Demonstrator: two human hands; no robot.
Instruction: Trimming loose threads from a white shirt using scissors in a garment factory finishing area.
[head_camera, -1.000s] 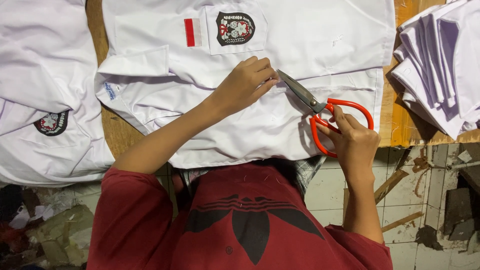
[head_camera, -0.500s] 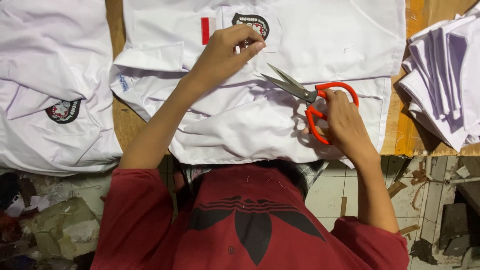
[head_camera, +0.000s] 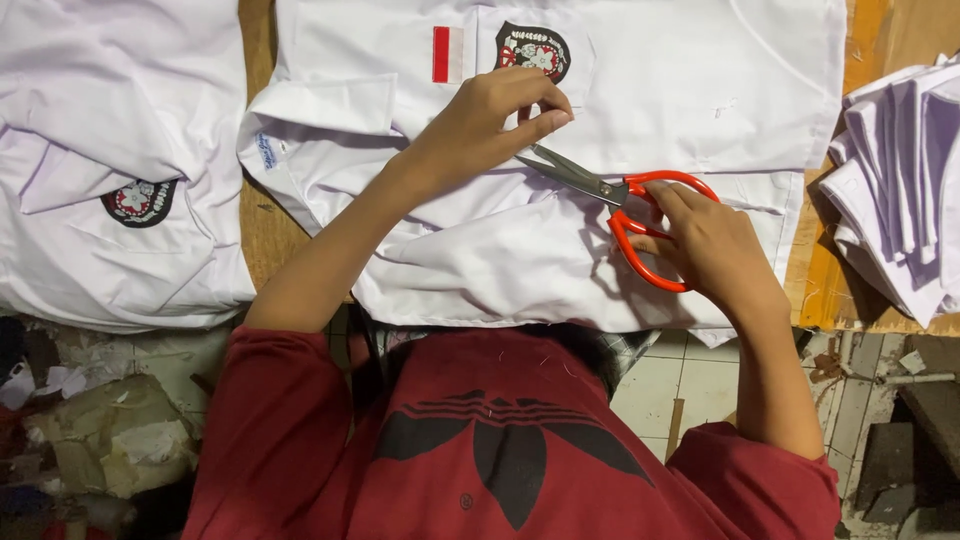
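A: Orange-handled scissors (head_camera: 628, 212) in head view: where?

B: I log them on the white shirt (head_camera: 690, 90) spread over the wooden table (head_camera: 262, 225), my right hand (head_camera: 705, 245) closed through the loops, blades nearly closed, tips toward my left hand (head_camera: 490, 125).

A: Left hand?

B: Fingers pinched together on the shirt fabric just below the embroidered badge (head_camera: 532, 50). Folded white stack (head_camera: 905, 190) lies at right.

we are in a small garment workshop. identical white shirts (head_camera: 640, 130) with sewn badges lie spread over a worn wooden table (head_camera: 262, 225), another shirt (head_camera: 110, 170) to one side and a stack of folded white pieces (head_camera: 905, 180) at the other. orange-handled scissors (head_camera: 625, 205) sit on the cloth. scraps litter the tiled floor (head_camera: 90, 420).
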